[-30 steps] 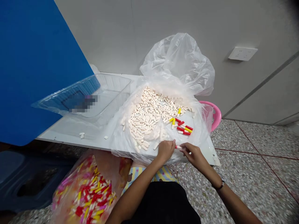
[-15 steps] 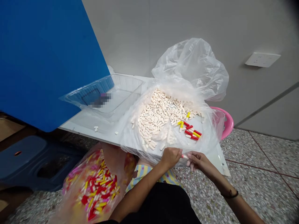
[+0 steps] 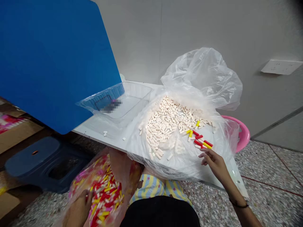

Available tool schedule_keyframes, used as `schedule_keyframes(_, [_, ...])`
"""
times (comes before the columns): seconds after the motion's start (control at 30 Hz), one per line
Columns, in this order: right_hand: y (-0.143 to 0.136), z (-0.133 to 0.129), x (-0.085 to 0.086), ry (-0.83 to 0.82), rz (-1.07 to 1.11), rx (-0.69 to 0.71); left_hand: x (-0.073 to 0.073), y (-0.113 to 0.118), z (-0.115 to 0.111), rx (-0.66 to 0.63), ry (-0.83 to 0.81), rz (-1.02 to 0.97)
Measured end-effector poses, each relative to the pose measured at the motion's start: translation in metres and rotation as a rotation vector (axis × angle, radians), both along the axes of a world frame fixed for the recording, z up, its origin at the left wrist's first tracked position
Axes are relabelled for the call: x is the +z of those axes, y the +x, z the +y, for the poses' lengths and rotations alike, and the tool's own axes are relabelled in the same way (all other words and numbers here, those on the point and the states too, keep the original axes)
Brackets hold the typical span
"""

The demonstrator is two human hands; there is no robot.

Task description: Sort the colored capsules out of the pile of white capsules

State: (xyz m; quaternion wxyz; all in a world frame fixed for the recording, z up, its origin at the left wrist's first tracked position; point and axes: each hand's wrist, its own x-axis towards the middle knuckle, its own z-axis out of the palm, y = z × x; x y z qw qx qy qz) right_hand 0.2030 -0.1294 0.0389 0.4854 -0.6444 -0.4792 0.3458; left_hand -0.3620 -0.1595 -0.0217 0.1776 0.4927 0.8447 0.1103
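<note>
My right hand (image 3: 214, 162) is open above the near right part of a clear plastic bag (image 3: 201, 71), fingers apart and bent slightly, with nothing seen in them. Just beyond its fingertips lie several small capsule-like pieces (image 3: 200, 143), part white and part red or yellow. Left of them spreads a heap of small white sticks (image 3: 158, 126) on the bag. Down at the lower left, my left hand (image 3: 79, 208) is over another clear bag (image 3: 111, 157), full of red, yellow, white and purple pieces (image 3: 106, 195). Its fingers point downward and are partly hidden.
A clear plastic tray (image 3: 132, 94) stands on the white table (image 3: 94, 127), near a few loose white bits (image 3: 105, 133). A blue panel (image 3: 59, 63) rises at the left. Below it is a dark blue stool (image 3: 33, 154). A pink basin (image 3: 243, 135) shows at the right.
My hands have parted from the small red-and-white piece they held together. The left has swung down to the bag of coloured pieces; the right has moved towards the loose capsule-like pieces and opened.
</note>
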Motion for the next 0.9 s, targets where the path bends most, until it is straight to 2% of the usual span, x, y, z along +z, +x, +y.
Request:
schedule_keyframes(0.07, [0.004,0.0,0.001,0.047,-0.102,-0.052,-0.021,-0.012,-0.008,-0.05,-0.189,-0.075])
schedule_keyframes(0.13, [0.011,-0.004,0.0,0.07,-0.172,-0.119,-0.037,-0.013,-0.008,-0.109,-0.317,-0.166])
schedule_keyframes(0.2, [0.022,-0.011,-0.004,0.075,-0.222,-0.205,-0.045,-0.003,0.0,-0.187,-0.311,-0.248])
schedule_keyframes(0.27, [0.033,-0.019,-0.012,0.075,-0.297,-0.303,-0.04,0.018,0.016,-0.254,-0.216,-0.319])
schedule_keyframes(0.33, [0.043,-0.026,-0.022,0.091,-0.403,-0.387,-0.022,0.049,0.038,-0.286,-0.122,-0.377])
schedule_keyframes(0.4, [0.052,-0.03,-0.033,0.159,-0.529,-0.431,0.008,0.087,0.06,-0.375,-0.038,-0.448])
schedule_keyframes(0.5, [0.056,-0.03,-0.048,0.276,-0.708,-0.427,0.066,0.149,0.09,-0.704,-0.038,-0.584])
schedule_keyframes(0.57, [0.052,-0.028,-0.057,0.264,-0.756,-0.432,0.104,0.19,0.107,-0.874,-0.08,-0.655])
schedule_keyframes(0.63, [0.045,-0.024,-0.064,0.187,-0.765,-0.447,0.132,0.232,0.124,-0.991,-0.064,-0.663])
schedule_keyframes(0.67, [0.04,-0.022,-0.068,0.147,-0.772,-0.458,0.141,0.254,0.133,-1.045,-0.029,-0.65])
schedule_keyframes(0.7, [0.036,-0.02,-0.07,0.117,-0.785,-0.471,0.147,0.275,0.143,-1.096,0.006,-0.625])
schedule_keyframes(0.77, [0.03,-0.017,-0.075,0.096,-0.829,-0.486,0.147,0.321,0.163,-1.176,0.102,-0.542])
schedule_keyframes(0.83, [0.029,-0.014,-0.079,0.119,-0.887,-0.504,0.135,0.37,0.183,-1.26,0.277,-0.407])
schedule_keyframes(0.9, [0.033,-0.011,-0.083,0.16,-0.977,-0.487,0.118,0.42,0.204,-1.429,0.42,-0.245])
